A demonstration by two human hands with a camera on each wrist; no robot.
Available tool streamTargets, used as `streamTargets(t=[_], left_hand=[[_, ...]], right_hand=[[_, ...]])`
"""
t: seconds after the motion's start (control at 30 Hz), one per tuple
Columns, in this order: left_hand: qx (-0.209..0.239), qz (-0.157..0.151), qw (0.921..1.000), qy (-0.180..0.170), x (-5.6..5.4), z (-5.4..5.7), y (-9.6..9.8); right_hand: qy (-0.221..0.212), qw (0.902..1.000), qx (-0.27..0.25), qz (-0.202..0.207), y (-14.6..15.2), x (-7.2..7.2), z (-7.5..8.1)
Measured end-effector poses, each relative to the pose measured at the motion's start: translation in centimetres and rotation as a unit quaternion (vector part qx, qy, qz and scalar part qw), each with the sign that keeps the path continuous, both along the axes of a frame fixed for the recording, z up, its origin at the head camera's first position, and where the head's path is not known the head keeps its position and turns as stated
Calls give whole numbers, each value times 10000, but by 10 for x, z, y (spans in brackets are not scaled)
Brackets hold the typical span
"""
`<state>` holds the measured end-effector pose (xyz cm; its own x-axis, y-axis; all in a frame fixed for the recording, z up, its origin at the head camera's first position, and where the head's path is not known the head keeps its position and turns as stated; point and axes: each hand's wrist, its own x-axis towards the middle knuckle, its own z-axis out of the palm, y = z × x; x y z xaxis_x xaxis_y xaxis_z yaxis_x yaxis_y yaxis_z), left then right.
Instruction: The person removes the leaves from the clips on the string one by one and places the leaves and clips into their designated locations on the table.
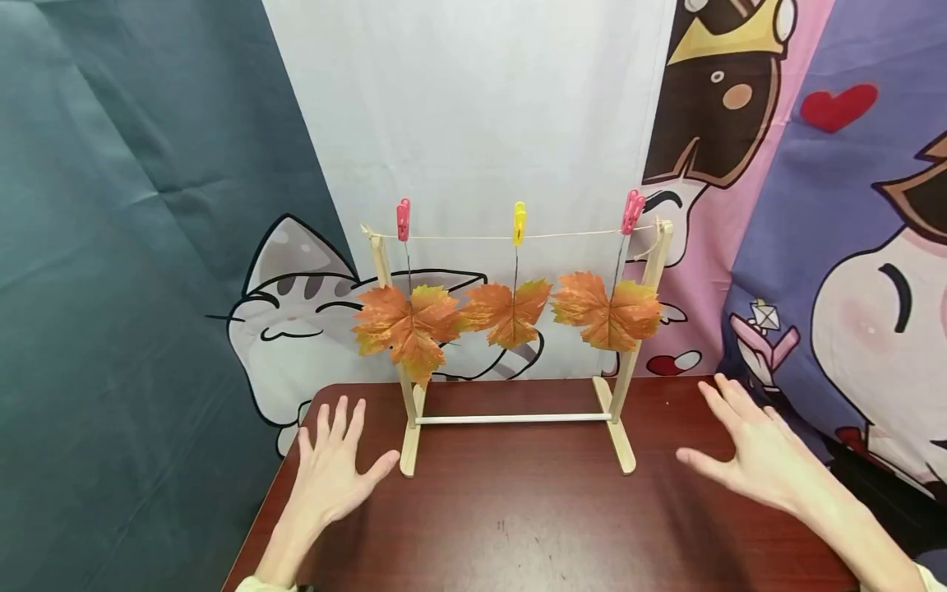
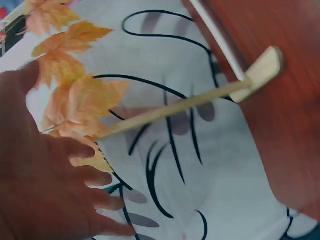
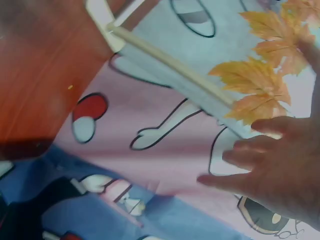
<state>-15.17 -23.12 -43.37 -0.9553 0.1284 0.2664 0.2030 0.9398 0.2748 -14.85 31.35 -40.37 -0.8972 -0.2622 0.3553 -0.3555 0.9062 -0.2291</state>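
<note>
Three leaves [image 1: 510,316]: orange and yellow, shaped like maple leaves, they hang side by side below a string, above the far part of the table.
Stems [image 1: 516,267]: thin and dark, each rises from its leaf to a clothespin on the string.
Clothespins: one pink clip at left [image 1: 403,219], one yellow clip at center [image 1: 519,223], one pink clip at right [image 1: 632,212].
String [image 1: 459,238]: pale and thin, it runs between the tops of two posts, with a loose end dangling at the right.
Wooden rack [image 1: 623,382]: upright on the table, its two posts rise from flat feet joined low down by a white rod [image 1: 510,418].
Left hand [image 1: 334,464]: fingers spread, grasping nothing, beside the rack's left foot, the thumb pointing toward it.
Right hand [image 1: 762,448]: fingers extended and thumb apart, likewise empty, to the right of the rack.
Sleeves: a pale cuff [image 1: 262,585] shows at the left wrist, another at the right edge.
Table [image 1: 518,526]: reddish brown, with a glossy top.
Backdrop [image 1: 481,107]: printed cloth behind the table bears a smiling cartoon cat [image 1: 292,321], a yellow crown [image 1: 728,37] and a red heart [image 1: 839,108].
</note>
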Motion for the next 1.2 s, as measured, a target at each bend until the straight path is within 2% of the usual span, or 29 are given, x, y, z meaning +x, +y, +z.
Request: streamTargets(t=[0.07,0.17,0.27,0.33,0.43,0.6,0.67,0.7,0.83,1.03,1.2], left_hand=[[328,-20,9993,157,-3,7,3],[1025,-100,9917,766,-12,18,10],[1815,-224,9718,1489,-24,33,21],[2303,-304,9564,1768,-33,44,28],[3077,-431,9335,1791,-46,61,37],[4298,-566,8909,1353,-66,83,45],[4597,-568,8776,1239,-73,89,46],[4685,-559,8735,1198,-77,91,47],[4848,-474,8662,1114,-86,103,52],[4883,-372,8650,1090,-84,130,68],[4873,-379,8653,1115,-88,140,73]], right_hand=[[306,9992,-157,180,-5,-6,8],[861,9938,-450,539,-15,-16,21],[1310,9827,-861,987,-28,-27,35],[1436,9742,-1171,1290,-38,-33,45],[1528,9635,-1545,1563,-55,-44,59],[1388,9494,-2165,1801,-84,-59,80],[1183,9431,-2445,1918,-95,-64,86],[1055,9399,-2569,1984,-100,-66,89],[502,9262,-3056,2151,-119,-78,100],[-233,8990,-3706,2323,-148,-96,119],[-495,8887,-3877,2396,-173,-110,132]])
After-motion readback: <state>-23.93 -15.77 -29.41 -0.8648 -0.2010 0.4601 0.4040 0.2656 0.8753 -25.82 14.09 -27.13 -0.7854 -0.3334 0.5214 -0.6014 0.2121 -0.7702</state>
